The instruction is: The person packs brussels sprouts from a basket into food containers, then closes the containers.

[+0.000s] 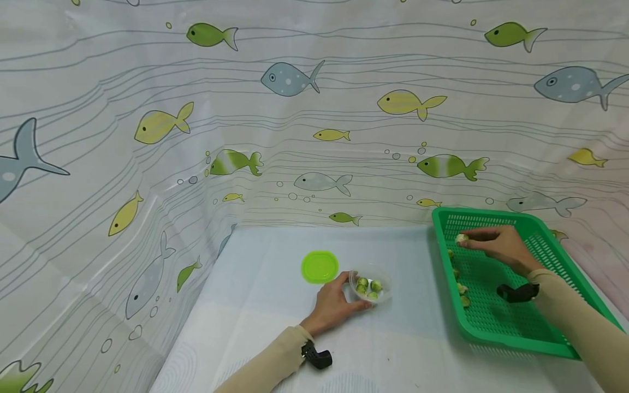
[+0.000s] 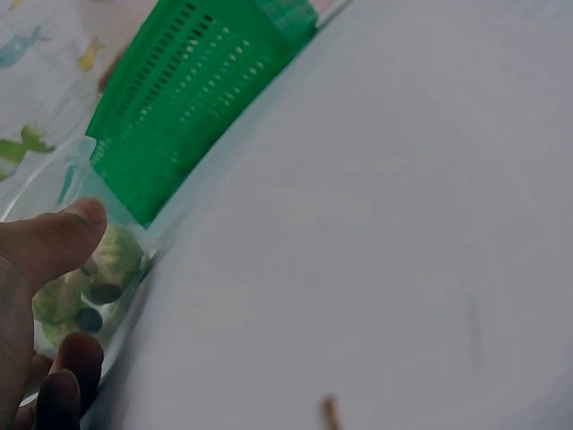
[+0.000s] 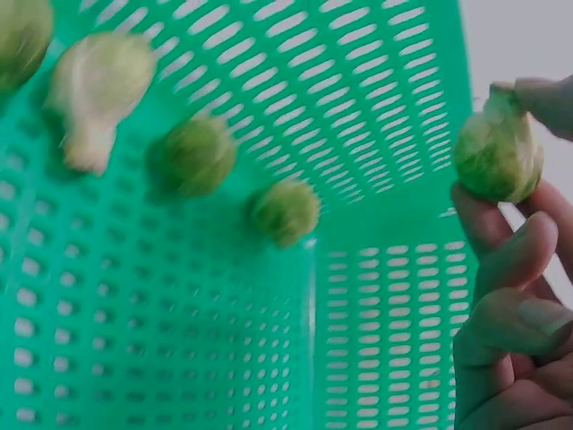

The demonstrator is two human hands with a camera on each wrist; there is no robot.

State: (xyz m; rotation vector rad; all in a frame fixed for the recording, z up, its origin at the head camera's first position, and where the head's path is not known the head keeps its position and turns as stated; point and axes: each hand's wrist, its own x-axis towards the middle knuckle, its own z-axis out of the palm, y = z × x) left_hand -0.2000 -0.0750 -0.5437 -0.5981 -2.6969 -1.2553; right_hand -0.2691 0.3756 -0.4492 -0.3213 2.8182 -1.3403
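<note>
A clear round plastic tub (image 1: 385, 297) with several Brussels sprouts (image 1: 375, 285) inside stands on the table. My left hand (image 1: 333, 303) grips its left side, and the left wrist view has the thumb (image 2: 67, 237) pressed against the clear wall. Over the left part of a green basket (image 1: 521, 343), my right hand (image 1: 503, 245) pinches one Brussels sprout (image 3: 498, 150) between thumb and fingertips. Several more sprouts (image 3: 195, 154) lie along the basket's left side, below that hand.
A lime-green lid (image 1: 319, 267) lies flat on the table, behind and left of the tub. The basket's raised perforated wall (image 2: 179, 98) stands to the tub's right. Fish-patterned sheeting (image 1: 314, 109) rises behind and to the left of the white tabletop (image 1: 275, 245).
</note>
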